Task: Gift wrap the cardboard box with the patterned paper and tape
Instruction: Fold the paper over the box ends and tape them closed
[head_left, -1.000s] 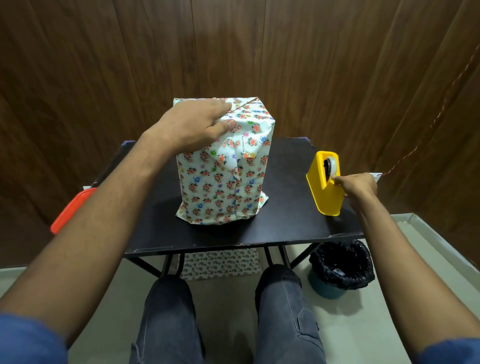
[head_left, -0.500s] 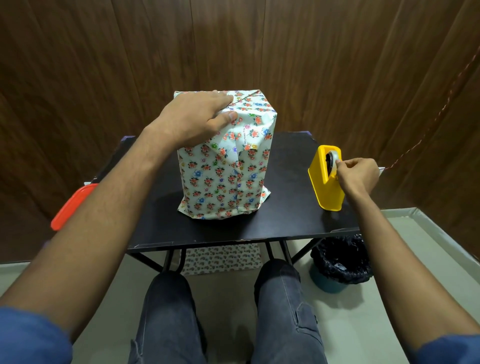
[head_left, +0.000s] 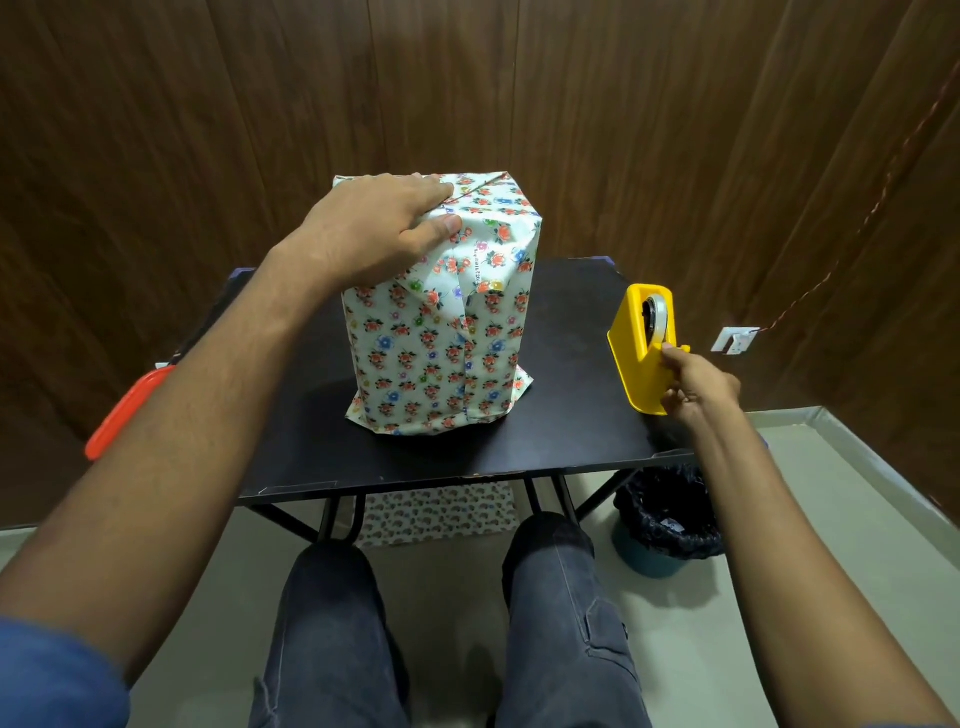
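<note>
Box (head_left: 441, 338), wrapped in floral patterned paper, upright on the black table (head_left: 561, 436). Left hand (head_left: 371, 234) presses flat on its top folds, thumb against the front face. To the right, well apart: yellow tape dispenser (head_left: 636, 358), right hand (head_left: 696, 387) pinching at its near edge. Orange item (head_left: 122, 410) beyond the left forearm; bin (head_left: 665, 525) below the right.

A black worktop (head_left: 545, 447) stood on dark crossed legs before a wall of brown wood panels (head_left: 208, 130). An orange-red flat thing (head_left: 122, 415) lay at its left edge — partly hidden, so what it was could not be told. On the pale floor (head_left: 831, 493), right of the legs, sat a blue bin (head_left: 660, 535) with a black liner. A white socket (head_left: 732, 340) was fixed low on the right wall — a reddish cord (head_left: 883, 197) ran up from it.
</note>
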